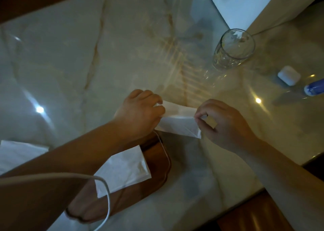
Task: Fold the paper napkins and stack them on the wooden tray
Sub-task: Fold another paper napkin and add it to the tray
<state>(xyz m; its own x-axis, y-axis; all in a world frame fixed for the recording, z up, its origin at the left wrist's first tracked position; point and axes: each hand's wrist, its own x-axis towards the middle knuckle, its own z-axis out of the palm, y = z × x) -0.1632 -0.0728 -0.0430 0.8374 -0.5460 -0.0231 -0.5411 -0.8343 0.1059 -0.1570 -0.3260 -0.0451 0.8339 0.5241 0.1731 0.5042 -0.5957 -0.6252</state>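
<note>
A white paper napkin (178,121) is held just above the marble table, creased along its middle. My left hand (140,113) pinches its left end and my right hand (220,123) pinches its right end between thumb and fingers. Below them lies the wooden tray (157,153), partly hidden under my left forearm. A folded napkin (126,169) rests flat on the tray. More white napkin paper (17,153) lies on the table at the far left.
An empty drinking glass (233,50) stands at the back right. A small white case (288,75) and a blue object (313,87) lie at the right. A white box (245,6) sits far back. A white cable (105,195) loops over the tray.
</note>
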